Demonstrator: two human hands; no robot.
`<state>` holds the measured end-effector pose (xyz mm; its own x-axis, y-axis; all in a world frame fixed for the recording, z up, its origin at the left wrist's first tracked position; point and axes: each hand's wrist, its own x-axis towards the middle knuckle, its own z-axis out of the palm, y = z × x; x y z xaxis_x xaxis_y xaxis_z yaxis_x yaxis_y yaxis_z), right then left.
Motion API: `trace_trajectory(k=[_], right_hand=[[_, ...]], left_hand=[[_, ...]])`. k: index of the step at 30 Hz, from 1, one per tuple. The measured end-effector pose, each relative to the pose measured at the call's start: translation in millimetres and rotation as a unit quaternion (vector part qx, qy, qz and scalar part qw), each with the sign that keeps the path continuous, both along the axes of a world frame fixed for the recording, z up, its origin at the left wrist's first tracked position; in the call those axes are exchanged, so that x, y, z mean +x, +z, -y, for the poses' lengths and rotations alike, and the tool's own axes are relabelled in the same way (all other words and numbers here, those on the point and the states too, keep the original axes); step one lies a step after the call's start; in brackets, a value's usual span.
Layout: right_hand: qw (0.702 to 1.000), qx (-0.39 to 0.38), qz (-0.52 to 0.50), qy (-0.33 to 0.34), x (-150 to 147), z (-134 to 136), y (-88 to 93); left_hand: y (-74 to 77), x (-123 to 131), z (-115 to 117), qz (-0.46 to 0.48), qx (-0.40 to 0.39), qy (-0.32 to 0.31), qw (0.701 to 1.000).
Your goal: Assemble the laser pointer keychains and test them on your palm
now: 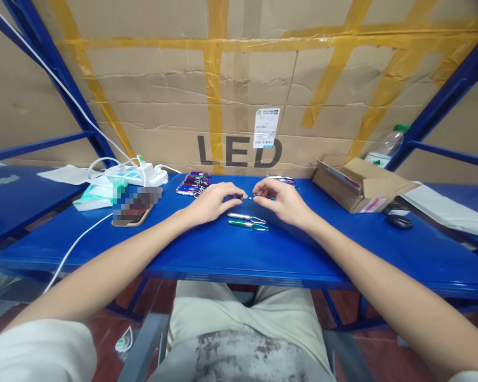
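Observation:
My left hand (216, 202) is over the middle of the blue table, its thumb and forefinger pinched at a tiny, dark spot too small to name. Facing it, my right hand (283, 200) has its fingers curled in, thumb near forefinger; what they hold is mostly hidden. A small silvery piece (249, 198) shows in the gap between both sets of fingertips. Just nearer to me lie a silver penlight-like tube (239, 216) with a carabiner clip and a green one (241, 223), side by side. Behind my left hand is a row of several similar coloured tubes (189, 184).
More clipped tubes (281, 179) lie behind my right hand. At left are a phone (133, 209), a tissue pack (97, 195) and a white power strip (133, 174) with cables. An open cardboard box (342, 188) and a black mouse (399, 221) are at right. Large cardboard (163, 106) stands behind.

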<state>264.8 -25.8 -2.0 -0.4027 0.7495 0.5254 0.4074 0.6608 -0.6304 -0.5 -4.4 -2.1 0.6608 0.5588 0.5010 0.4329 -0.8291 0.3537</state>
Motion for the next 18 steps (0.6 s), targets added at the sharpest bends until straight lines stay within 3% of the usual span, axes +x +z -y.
trace_trajectory(k=[11,18], right_hand=[[0.999,-0.001,-0.034,0.019,-6,6,-1.1],[0.999,0.039,-0.013,0.007,-8,11,-0.2]], left_hand=[[-2.7,0,-2,-0.022,0.027,0.007,0.999],[0.8,4,7,-0.006,-0.015,0.021,1.0]])
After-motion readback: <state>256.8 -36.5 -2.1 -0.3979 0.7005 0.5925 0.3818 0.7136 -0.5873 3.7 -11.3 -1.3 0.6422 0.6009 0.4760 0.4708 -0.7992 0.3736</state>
